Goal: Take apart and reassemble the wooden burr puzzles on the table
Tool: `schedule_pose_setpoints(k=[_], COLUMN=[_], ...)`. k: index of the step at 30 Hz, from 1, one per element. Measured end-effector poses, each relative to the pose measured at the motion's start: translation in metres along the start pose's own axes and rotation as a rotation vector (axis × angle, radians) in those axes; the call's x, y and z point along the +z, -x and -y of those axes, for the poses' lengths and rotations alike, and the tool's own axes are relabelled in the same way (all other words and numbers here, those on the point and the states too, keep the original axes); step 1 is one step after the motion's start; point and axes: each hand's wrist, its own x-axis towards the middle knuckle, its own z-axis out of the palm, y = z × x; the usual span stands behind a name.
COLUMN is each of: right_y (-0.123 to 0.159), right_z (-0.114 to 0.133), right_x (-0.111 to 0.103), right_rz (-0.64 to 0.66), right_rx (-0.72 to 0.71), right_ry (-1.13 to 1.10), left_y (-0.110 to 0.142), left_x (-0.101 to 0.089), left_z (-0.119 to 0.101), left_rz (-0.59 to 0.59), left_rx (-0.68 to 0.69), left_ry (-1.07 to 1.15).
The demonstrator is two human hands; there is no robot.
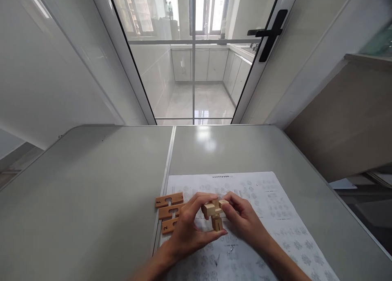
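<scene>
Between my two hands, above a printed sheet, is a partly joined wooden burr puzzle of pale notched blocks. My left hand grips it from the left, the thumb under the lower block and the fingers over the top. My right hand pinches a block on its right side between thumb and forefinger. The fingers hide part of the joint. Left of my left hand lie three orange-brown notched wooden pieces, some marked with numbers; their right ends are partly covered by the hand.
The large paper sheet with small printed diagrams lies on a grey table. A pale seam strip crosses the tabletop. Beyond the far edge stands a glass door with a black handle.
</scene>
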Motion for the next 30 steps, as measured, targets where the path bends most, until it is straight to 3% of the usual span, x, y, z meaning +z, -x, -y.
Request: schedule_pose_setpoints(k=[5, 11, 20, 30], right_y=[0.001, 0.005, 0.005, 0.006], right_z=[-0.001, 0.002, 0.007, 0.004], right_x=[0.002, 0.002, 0.007, 0.006], right_rz=[-0.08, -0.108, 0.026, 0.01], right_rx=[-0.024, -0.059, -0.097, -0.182], right_ry=[-0.001, -0.011, -0.005, 0.119], left_y=[-0.005, -0.002, -0.006, -0.007], left_x=[-0.007, -0.009, -0.007, -0.006], left_z=[-0.003, -0.002, -0.008, -0.009], left_rz=[0.075, 0.117, 0.099, 0.083], left_rx=[-0.102, -0.319, -0.354, -0.406], left_ry=[0.047, 0.071, 0.044, 0.133])
